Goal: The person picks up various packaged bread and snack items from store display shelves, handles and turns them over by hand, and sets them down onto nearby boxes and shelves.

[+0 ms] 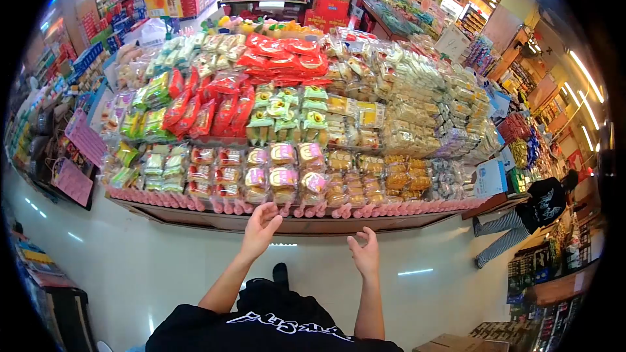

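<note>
Held short of pink-labelled packs (283, 178) straight ahead on the desk (313, 226), nearer with left hand (260, 229) than right hand (366, 252); gripping nothing, with both loosely parted.

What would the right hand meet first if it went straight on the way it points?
Probably the pink trim on the front edge of the display, ahead of the right hand. Height is unclear; it might pass above to the wrapped packs.
</note>
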Demonstrator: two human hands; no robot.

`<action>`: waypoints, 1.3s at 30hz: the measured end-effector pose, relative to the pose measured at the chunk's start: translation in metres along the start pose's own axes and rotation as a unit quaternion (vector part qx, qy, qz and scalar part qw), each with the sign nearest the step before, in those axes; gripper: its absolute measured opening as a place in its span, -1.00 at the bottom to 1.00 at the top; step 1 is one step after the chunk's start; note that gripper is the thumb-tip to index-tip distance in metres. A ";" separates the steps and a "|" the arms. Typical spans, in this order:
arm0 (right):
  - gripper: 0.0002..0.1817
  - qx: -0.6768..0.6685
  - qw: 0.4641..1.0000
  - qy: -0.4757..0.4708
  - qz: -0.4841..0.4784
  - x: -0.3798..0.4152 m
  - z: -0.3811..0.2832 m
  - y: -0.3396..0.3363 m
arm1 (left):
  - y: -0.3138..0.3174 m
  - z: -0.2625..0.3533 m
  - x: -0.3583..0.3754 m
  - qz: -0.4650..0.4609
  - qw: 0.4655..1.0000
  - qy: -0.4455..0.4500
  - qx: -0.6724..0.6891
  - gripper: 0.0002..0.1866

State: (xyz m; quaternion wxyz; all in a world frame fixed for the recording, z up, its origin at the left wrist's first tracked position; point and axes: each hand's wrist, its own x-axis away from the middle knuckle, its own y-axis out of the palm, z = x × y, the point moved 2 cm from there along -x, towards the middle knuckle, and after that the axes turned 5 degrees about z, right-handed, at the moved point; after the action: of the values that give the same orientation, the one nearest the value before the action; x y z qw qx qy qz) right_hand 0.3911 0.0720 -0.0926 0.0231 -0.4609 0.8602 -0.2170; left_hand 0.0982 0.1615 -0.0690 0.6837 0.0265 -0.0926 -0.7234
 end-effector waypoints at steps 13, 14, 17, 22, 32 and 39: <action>-0.27 -0.061 0.996 0.058 -0.027 -0.134 -0.007 -0.038 | 0.130 -0.004 -0.104 -0.060 0.998 -0.020 0.007 -0.47; -0.27 -0.066 0.997 0.032 -0.028 -0.154 -0.001 -0.040 | 0.140 -0.006 -0.111 -0.058 0.998 -0.015 -0.007 -0.46; -0.26 -0.036 0.998 -0.057 -0.013 -0.221 0.014 -0.039 | 0.176 -0.005 -0.134 -0.036 0.998 0.000 -0.050 -0.47; -0.21 -0.026 0.995 -0.084 -0.054 -0.312 -0.016 -0.039 | 0.241 -0.036 -0.189 -0.003 0.998 -0.026 -0.062 -0.47; -0.20 -0.034 0.987 -0.114 -0.104 -0.497 -0.039 0.040 | 0.329 -0.084 -0.346 0.052 0.977 -0.037 -0.205 -0.39; -0.23 0.023 0.985 -0.168 -0.013 -0.561 -0.041 0.072 | 0.342 -0.135 -0.436 0.118 0.949 -0.040 -0.290 -0.37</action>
State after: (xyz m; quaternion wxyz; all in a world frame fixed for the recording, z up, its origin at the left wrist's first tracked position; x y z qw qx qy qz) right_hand 0.6464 0.5715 -0.1738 0.1746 -0.5011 0.8331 -0.1562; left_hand 0.4849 0.5653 -0.1815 0.7382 -0.2131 0.0918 -0.6334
